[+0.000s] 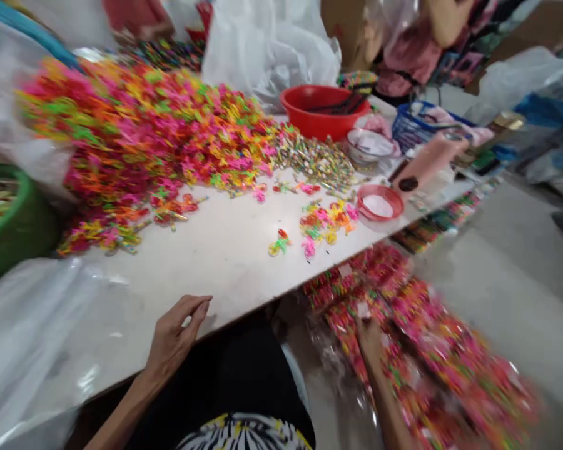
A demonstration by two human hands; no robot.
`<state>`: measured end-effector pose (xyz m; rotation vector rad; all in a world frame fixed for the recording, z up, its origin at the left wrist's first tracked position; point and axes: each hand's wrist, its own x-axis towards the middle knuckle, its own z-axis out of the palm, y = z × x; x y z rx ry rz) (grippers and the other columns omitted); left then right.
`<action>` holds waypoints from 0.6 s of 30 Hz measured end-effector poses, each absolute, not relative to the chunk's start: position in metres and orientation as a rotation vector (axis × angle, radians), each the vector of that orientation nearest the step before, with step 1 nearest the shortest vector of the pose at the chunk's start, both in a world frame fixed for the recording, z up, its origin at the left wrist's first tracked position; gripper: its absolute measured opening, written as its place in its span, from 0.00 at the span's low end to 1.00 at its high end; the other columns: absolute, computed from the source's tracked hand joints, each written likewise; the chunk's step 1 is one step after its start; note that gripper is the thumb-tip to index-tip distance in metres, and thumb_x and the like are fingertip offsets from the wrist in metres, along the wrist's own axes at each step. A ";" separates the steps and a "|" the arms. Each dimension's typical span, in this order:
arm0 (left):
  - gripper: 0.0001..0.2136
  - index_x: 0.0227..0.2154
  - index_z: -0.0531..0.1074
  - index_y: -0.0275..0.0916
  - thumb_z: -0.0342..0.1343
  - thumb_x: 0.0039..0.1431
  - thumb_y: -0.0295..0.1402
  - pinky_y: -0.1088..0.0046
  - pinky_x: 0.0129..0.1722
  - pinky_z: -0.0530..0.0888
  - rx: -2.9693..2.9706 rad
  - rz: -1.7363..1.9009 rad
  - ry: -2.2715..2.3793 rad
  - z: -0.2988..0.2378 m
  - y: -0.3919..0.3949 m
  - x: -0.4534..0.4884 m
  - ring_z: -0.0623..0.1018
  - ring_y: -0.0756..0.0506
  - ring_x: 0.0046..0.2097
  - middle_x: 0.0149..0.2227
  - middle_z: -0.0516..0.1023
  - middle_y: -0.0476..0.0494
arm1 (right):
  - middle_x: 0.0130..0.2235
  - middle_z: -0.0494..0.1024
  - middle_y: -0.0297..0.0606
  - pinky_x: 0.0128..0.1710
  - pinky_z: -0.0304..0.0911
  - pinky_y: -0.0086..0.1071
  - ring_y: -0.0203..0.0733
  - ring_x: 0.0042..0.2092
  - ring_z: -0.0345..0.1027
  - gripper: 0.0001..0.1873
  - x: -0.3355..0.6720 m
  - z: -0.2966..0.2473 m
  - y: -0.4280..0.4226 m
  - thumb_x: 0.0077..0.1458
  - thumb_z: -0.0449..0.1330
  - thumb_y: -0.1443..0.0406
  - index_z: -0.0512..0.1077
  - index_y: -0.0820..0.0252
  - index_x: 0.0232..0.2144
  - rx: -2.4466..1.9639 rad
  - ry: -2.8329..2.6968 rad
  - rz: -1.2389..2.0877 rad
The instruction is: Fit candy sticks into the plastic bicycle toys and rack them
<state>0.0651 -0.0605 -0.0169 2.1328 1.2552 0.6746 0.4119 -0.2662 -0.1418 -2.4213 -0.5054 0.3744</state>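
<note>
1. L hand [173, 340] is resting on the near table edge at abt 11 o'clock from the person's chest, fingers loosely curled, palm down, gripping nothing.
2. R hand [368, 337] is reaching down at abt 2 o'clock among the cellophane packets [403, 325]. Blur is hiding the fingers, so can't tell if it's closed or gripping a packet.
3. The cellophane packets are lying in a big overlapping spread from 2 to 4 o'clock, below table level, stuffed w/ neon pink, red & green plastic pcs. Far end is blurred.
4. Black top w/ zebra-striped hem [244, 434] is showing between the arms at 6 o'clock.
5. White table [216, 269] is stretching ahead from 9 to 1 o'clock. Small neon pcs [321, 225] are lying loose at 12–1 o'clock, & a huge neon heap [145, 137] is spreading across 10–12 o'clock.
6. Red basin [309, 112] w/ dark items is sitting at 12–1 o'clock, beside a white bowl [368, 145]. Pink dish [380, 203] is sitting nearer the edge, & a blue basket [425, 128] is standing further right.
7. Green tub [14, 219] is sitting at 10 o'clock; clear plastic sheet [32, 325] is draping over the table's L end at 9 o'clock.
8. Co-worker's bare arm [443, 19] is showing at 1 o'clock, past the table.
</note>
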 end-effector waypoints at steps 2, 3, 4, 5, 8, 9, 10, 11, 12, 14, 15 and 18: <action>0.10 0.36 0.71 0.39 0.47 0.57 0.36 0.73 0.37 0.70 2.179 0.709 1.340 -0.026 -0.040 0.061 0.74 0.48 0.37 0.34 0.74 0.45 | 0.24 0.73 0.42 0.25 0.61 0.35 0.46 0.27 0.67 0.26 0.410 -0.115 -0.251 0.41 0.51 0.42 0.67 0.60 0.24 -2.271 -0.458 0.389; 0.11 0.37 0.71 0.39 0.46 0.57 0.35 0.72 0.40 0.70 2.210 0.723 1.403 -0.030 -0.027 0.060 0.74 0.48 0.39 0.36 0.74 0.45 | 0.25 0.73 0.41 0.26 0.62 0.35 0.45 0.27 0.67 0.26 0.407 -0.100 -0.237 0.41 0.53 0.43 0.69 0.60 0.26 -2.209 -0.477 0.420; 0.11 0.38 0.71 0.38 0.46 0.57 0.34 0.71 0.42 0.69 2.253 0.715 1.477 -0.034 -0.012 0.059 0.73 0.47 0.42 0.38 0.74 0.44 | 0.25 0.73 0.39 0.26 0.61 0.34 0.44 0.27 0.66 0.24 0.400 -0.084 -0.220 0.40 0.55 0.44 0.69 0.59 0.27 -2.160 -0.519 0.468; 0.12 0.40 0.71 0.38 0.45 0.57 0.33 0.70 0.45 0.68 2.302 0.690 1.561 -0.036 0.004 0.059 0.72 0.47 0.44 0.41 0.74 0.43 | 0.25 0.74 0.37 0.26 0.61 0.33 0.43 0.27 0.65 0.23 0.391 -0.069 -0.199 0.41 0.56 0.46 0.70 0.59 0.28 -2.094 -0.588 0.516; 0.15 0.44 0.70 0.39 0.43 0.57 0.29 0.66 0.52 0.62 2.436 0.569 1.757 -0.039 0.056 0.061 0.68 0.45 0.51 0.49 0.71 0.42 | 0.22 0.71 0.34 0.26 0.60 0.31 0.41 0.25 0.64 0.19 0.352 -0.033 -0.123 0.44 0.57 0.49 0.70 0.59 0.26 -1.847 -0.862 0.706; 0.16 0.46 0.69 0.40 0.43 0.57 0.28 0.64 0.53 0.60 2.453 0.556 1.779 -0.039 0.073 0.062 0.66 0.44 0.53 0.51 0.69 0.42 | 0.22 0.71 0.34 0.25 0.60 0.31 0.39 0.24 0.64 0.18 0.338 -0.027 -0.095 0.45 0.56 0.50 0.70 0.59 0.26 -1.773 -0.966 0.781; 0.17 0.48 0.68 0.41 0.43 0.58 0.27 0.62 0.54 0.59 2.462 0.551 1.797 -0.038 0.091 0.063 0.64 0.43 0.55 0.54 0.67 0.42 | 0.23 0.71 0.34 0.25 0.60 0.31 0.38 0.24 0.63 0.17 0.324 -0.025 -0.068 0.46 0.55 0.51 0.70 0.60 0.27 -1.720 -1.077 0.832; 0.18 0.50 0.66 0.41 0.42 0.58 0.27 0.60 0.54 0.58 2.458 0.558 1.819 -0.036 0.107 0.065 0.62 0.42 0.57 0.56 0.64 0.41 | 0.25 0.72 0.35 0.26 0.60 0.31 0.38 0.24 0.64 0.17 0.312 -0.025 -0.040 0.48 0.53 0.53 0.70 0.61 0.28 -1.701 -1.197 0.856; 0.19 0.51 0.65 0.41 0.42 0.58 0.27 0.56 0.54 0.57 2.454 0.563 1.845 -0.034 0.122 0.066 0.59 0.40 0.58 0.58 0.61 0.39 | 0.27 0.73 0.36 0.27 0.60 0.31 0.38 0.25 0.65 0.16 0.301 -0.027 -0.014 0.49 0.52 0.55 0.71 0.62 0.31 -1.714 -1.309 0.847; 0.19 0.53 0.63 0.41 0.42 0.59 0.30 0.49 0.54 0.54 2.450 0.566 1.879 -0.030 0.146 0.069 0.55 0.36 0.60 0.60 0.57 0.38 | 0.34 0.74 0.40 0.32 0.61 0.32 0.40 0.30 0.68 0.17 0.284 -0.032 0.034 0.51 0.50 0.60 0.70 0.63 0.39 -1.790 -1.506 0.685; 0.19 0.53 0.63 0.42 0.42 0.59 0.31 0.47 0.54 0.52 2.458 0.559 1.876 -0.029 0.155 0.069 0.54 0.35 0.61 0.60 0.56 0.38 | 0.37 0.74 0.42 0.36 0.60 0.32 0.40 0.34 0.68 0.17 0.278 -0.032 0.056 0.53 0.49 0.62 0.69 0.64 0.42 -1.829 -1.590 0.582; 0.17 0.50 0.66 0.45 0.44 0.57 0.34 0.48 0.53 0.54 2.511 0.520 1.816 -0.029 0.162 0.065 0.56 0.35 0.60 0.59 0.59 0.42 | 0.46 0.70 0.44 0.43 0.57 0.32 0.42 0.44 0.65 0.18 0.266 -0.024 0.114 0.55 0.46 0.67 0.67 0.62 0.47 -1.904 -1.784 0.312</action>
